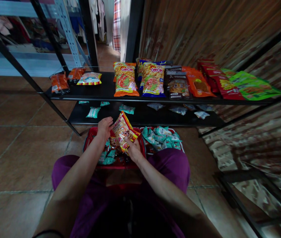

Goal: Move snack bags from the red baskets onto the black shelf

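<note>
My right hand [133,148] grips the lower right edge of a yellow and red snack bag [123,130], thumb on its front. The bag is tilted above a red basket [88,140]. Just left of the bag's upper part is my left hand [105,127], fingers apart and nothing in them. Inside the red basket lie small teal packets [107,158] and other small packages, partly hidden by my arms and the bag. A white basket [183,148] heaped with teal and white packets [163,135] stands on the right, beside the red one.
Ahead is a black two-level shelf [100,91]. Its upper level carries orange bags [59,83], shrimp-picture bags [125,79] and green bags [253,86]; small teal packets [93,112] lie on the lower level. A metal frame [244,205] stands at the lower right.
</note>
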Action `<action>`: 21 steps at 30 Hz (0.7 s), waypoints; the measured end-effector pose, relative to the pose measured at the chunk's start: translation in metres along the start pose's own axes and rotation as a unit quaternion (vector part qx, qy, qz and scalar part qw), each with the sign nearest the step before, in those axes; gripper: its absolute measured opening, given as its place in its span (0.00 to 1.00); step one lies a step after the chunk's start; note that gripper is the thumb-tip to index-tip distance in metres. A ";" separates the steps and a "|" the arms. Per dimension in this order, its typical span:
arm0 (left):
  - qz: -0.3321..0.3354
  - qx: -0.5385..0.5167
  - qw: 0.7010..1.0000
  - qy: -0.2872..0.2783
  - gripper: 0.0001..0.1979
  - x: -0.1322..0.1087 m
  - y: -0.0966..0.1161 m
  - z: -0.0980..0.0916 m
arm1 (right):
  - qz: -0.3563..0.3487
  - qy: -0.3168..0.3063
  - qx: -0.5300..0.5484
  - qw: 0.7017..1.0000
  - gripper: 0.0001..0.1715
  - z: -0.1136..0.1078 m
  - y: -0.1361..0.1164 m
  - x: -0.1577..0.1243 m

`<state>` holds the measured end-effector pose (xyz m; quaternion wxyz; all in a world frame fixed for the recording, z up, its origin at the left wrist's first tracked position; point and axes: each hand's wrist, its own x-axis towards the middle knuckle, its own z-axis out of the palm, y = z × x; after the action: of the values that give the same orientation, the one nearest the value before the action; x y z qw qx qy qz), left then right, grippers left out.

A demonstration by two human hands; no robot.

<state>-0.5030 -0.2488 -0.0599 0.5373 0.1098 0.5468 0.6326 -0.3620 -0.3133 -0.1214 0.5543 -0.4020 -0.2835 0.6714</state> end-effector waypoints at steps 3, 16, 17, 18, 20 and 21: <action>0.061 0.024 0.998 0.019 0.07 -0.005 -0.015 0.001 | 0.027 0.009 0.098 0.995 0.28 0.008 -0.005 0.002; -0.049 -0.046 0.998 -0.011 0.12 -0.012 -0.040 -0.005 | 0.107 -0.024 0.231 0.967 0.20 0.011 -0.004 0.000; -0.055 -0.054 0.997 -0.006 0.12 -0.009 -0.041 -0.006 | 0.117 -0.018 0.230 0.966 0.20 0.010 -0.003 -0.001; -0.056 -0.061 0.997 -0.002 0.12 -0.007 -0.042 -0.007 | 0.126 -0.018 0.226 0.966 0.20 0.008 -0.002 -0.003; -0.051 -0.069 0.996 -0.007 0.10 -0.004 -0.043 -0.007 | 0.137 -0.023 0.215 0.967 0.20 0.006 0.001 -0.006; -0.045 -0.071 0.996 -0.012 0.09 -0.004 -0.044 -0.007 | 0.140 -0.024 0.211 0.967 0.20 0.005 0.002 -0.007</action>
<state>-0.4820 -0.2634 -0.0968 0.5784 0.0546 0.4984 0.6435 -0.3672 -0.3202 -0.1191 0.5202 -0.2952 -0.0901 0.7963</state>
